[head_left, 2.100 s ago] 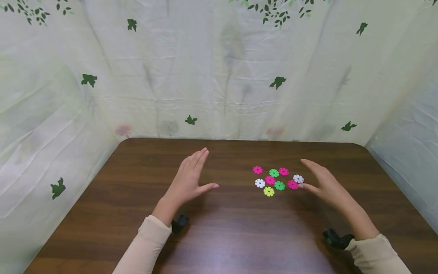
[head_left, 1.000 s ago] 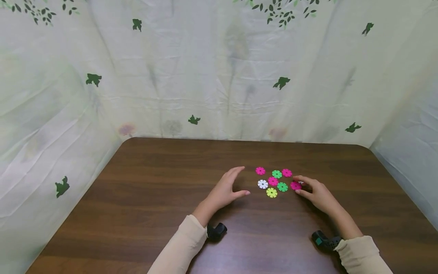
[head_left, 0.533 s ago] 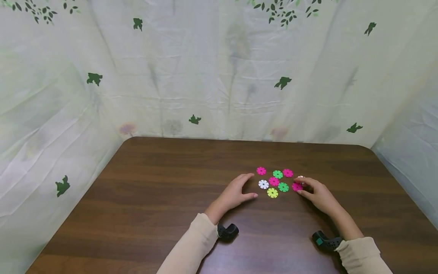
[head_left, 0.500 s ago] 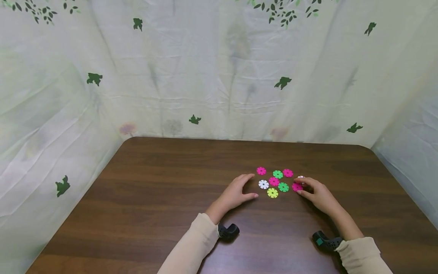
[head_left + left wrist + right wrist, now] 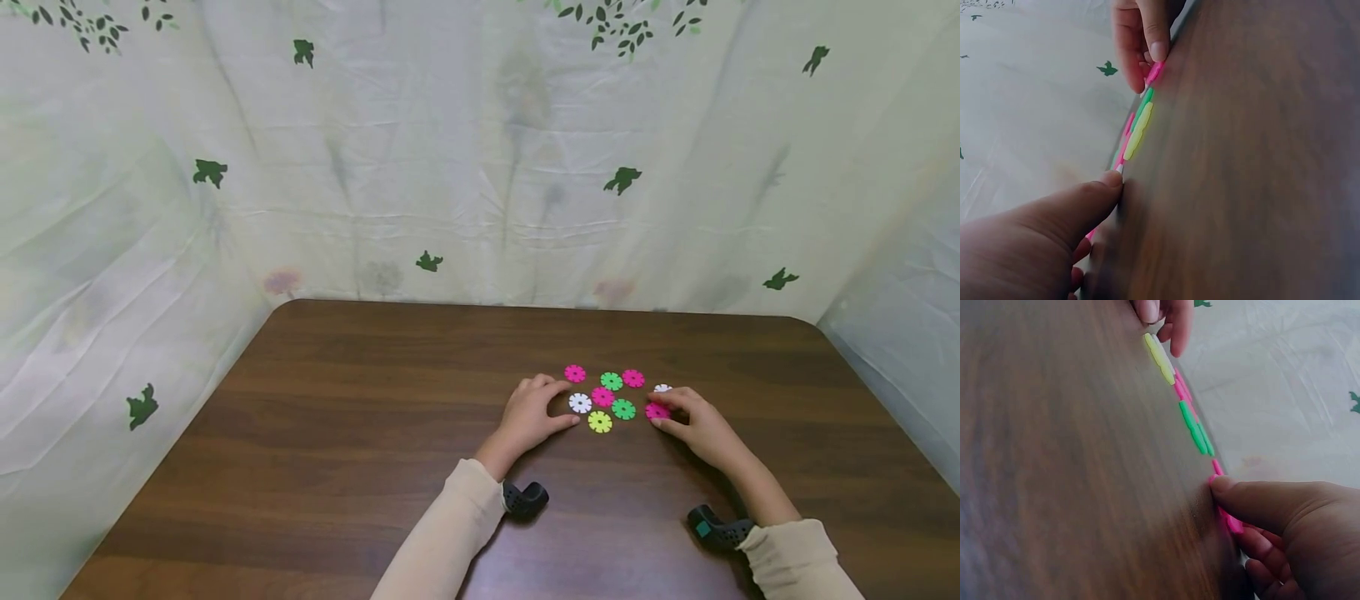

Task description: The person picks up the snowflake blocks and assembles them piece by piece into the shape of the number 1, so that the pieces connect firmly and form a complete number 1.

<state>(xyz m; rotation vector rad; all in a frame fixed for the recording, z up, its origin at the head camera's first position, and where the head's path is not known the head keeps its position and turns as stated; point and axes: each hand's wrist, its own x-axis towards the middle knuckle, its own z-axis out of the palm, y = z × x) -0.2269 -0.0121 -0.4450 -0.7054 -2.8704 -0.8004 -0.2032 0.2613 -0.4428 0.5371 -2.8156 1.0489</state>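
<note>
Several small notched plastic discs lie flat on the brown table in a loose cluster. My right hand (image 5: 701,429) is at the cluster's right end, its thumb and fingertips pinching the edges of a pink disc (image 5: 657,412). Behind those fingers a white disc (image 5: 662,388) is partly hidden. My left hand (image 5: 528,417) curves around the left side, thumb and index finger apart on either side of another white disc (image 5: 580,403). In the left wrist view the left thumb (image 5: 1107,182) is close to that white edge; contact is hard to tell.
Between the hands lie a yellow disc (image 5: 600,422), green discs (image 5: 623,409) and more pink discs (image 5: 603,397). The wooden table (image 5: 337,433) ends at a pale printed cloth (image 5: 450,167) behind. Black wrist cameras (image 5: 527,500) sit low over the table.
My left hand has come in from the left to the white disc, its fingers curving more. My right hand moved in to the pink disc and has since stayed nearly still.
</note>
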